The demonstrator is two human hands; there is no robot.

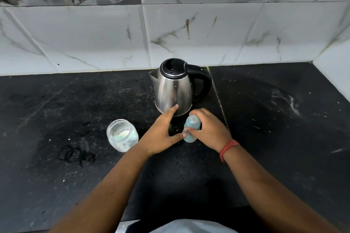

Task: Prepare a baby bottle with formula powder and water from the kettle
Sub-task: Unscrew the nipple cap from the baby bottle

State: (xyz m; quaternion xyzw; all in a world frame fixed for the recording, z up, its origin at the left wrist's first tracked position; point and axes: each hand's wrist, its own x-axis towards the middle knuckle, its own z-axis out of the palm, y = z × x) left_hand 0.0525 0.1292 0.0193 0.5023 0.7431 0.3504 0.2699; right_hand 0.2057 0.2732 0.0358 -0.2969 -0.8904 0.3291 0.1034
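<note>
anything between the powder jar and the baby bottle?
Head view: only the left hand sits between the jar and the bottle, thumb touching the bottle; otherwise bare counter.

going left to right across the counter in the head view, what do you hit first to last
Clear jar with a little white powder → left hand → baby bottle → right hand. The kettle stands behind the hands, so its place overlaps them.

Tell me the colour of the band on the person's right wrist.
The wrist band is red-orange, seen in the head view.
</note>
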